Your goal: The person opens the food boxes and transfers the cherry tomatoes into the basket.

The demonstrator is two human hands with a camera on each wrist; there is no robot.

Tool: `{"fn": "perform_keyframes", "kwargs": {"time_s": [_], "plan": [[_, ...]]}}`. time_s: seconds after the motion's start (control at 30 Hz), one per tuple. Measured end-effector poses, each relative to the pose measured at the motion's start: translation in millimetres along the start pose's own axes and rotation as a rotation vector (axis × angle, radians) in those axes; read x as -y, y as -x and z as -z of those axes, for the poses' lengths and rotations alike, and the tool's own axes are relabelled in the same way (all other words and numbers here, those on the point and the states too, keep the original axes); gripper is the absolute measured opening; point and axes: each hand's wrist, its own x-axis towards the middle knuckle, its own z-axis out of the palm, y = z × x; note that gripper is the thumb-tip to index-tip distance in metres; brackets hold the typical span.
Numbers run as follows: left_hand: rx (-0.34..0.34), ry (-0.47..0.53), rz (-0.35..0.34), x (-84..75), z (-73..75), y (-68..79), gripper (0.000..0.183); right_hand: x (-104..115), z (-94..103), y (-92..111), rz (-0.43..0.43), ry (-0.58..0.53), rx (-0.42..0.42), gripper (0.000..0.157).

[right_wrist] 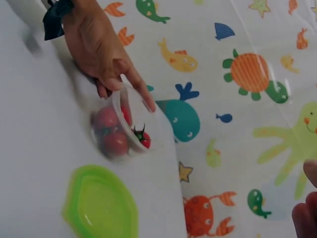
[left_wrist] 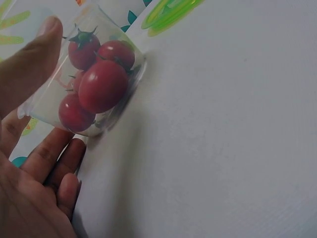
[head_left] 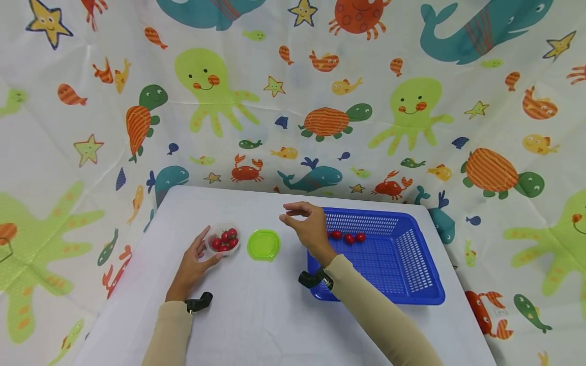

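My left hand [head_left: 194, 259] holds a small clear plastic tub [head_left: 224, 252] between thumb and fingers, on the left part of the table. Inside are several red cherry tomatoes [left_wrist: 104, 87], some with green stems. Just right of the tub lies a bright green lid [head_left: 263, 245], flat on the table; the right wrist view shows this lid [right_wrist: 101, 203] too. Above the left edge of the blue basket is my right hand [head_left: 311, 226], fingers bent and thumb apart from them, nothing seen between. Only its fingertips [right_wrist: 306, 213] reach into the right wrist view.
The blue plastic basket [head_left: 414, 292] stands on the right side of the white table [head_left: 256, 315]. Several cherry tomatoes [head_left: 349, 238] lie near its far left side, partly hidden by my right hand. A sea-animal printed curtain [head_left: 284, 137] hangs behind the table.
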Motion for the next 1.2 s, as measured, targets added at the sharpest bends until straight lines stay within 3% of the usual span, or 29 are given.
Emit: {"fn": "perform_keyframes", "kwargs": {"time_s": [0.3, 0.53, 0.9, 1.2], "plan": [[-0.006, -0.04, 0.003, -1.8, -1.0, 0.1, 0.097, 7.4, -29.2, 3.4, -0.004, 0.031, 0.026, 0.031], [-0.019, -0.067, -0.004, -1.4, -2.7, -3.4, 0.097, 10.8, -50.9, 11.5, -0.035, 0.01, 0.104, 0.031], [-0.032, -0.102, 0.002, 0.1, -2.7, -3.6, 0.097, -3.9, -91.6, 13.5, -0.057, 0.058, 0.144, 0.031], [-0.02, -0.06, 0.01, -20.3, -6.1, 1.0, 0.095, -19.0, -114.7, 9.4, -0.05, 0.08, 0.116, 0.029]]}}
